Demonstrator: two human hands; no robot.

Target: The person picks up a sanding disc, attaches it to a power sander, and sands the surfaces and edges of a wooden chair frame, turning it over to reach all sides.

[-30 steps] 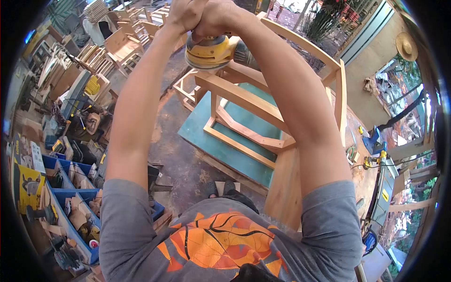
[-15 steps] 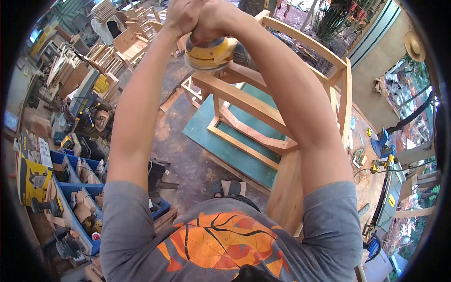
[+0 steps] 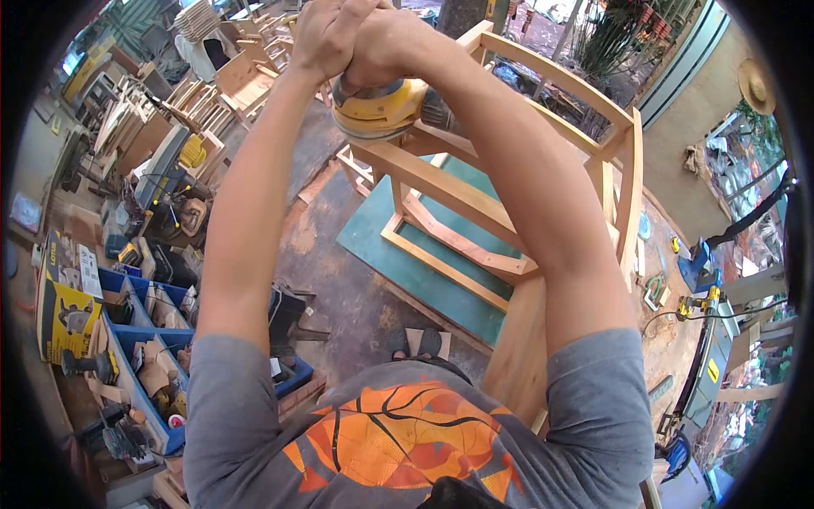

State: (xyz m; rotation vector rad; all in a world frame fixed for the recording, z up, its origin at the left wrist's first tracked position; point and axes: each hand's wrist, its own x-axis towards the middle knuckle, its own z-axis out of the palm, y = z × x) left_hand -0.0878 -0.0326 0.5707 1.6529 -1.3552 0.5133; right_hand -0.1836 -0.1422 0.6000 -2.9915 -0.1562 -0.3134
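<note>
A yellow and dark grey orbital sander (image 3: pixel 378 110) sits on the near end of a wooden rail of a chair frame (image 3: pixel 437 187). My right hand (image 3: pixel 386 47) is closed over the top of the sander. Beside and partly over it, my left hand (image 3: pixel 325 41) is closed too, its fingers overlapping the right hand. The sander's top is mostly hidden by my hands. The chair frame lies on its side on a green-topped table (image 3: pixel 369 225), with its curved back rail (image 3: pixel 555 72) reaching to the far right.
Blue bins (image 3: pixel 140 339) with wood offcuts and tools stand at left, near a yellow box (image 3: pixel 68 310). Chair parts (image 3: pixel 246 85) are stacked at the back left. On the right, a bench (image 3: pixel 666 327) carries a yellow drill (image 3: pixel 697 302) and a cable.
The whole view has shifted slightly, so the scene sits a little lower and to the right. Both hands stay on the sander, which remains at the same end of the rail.
</note>
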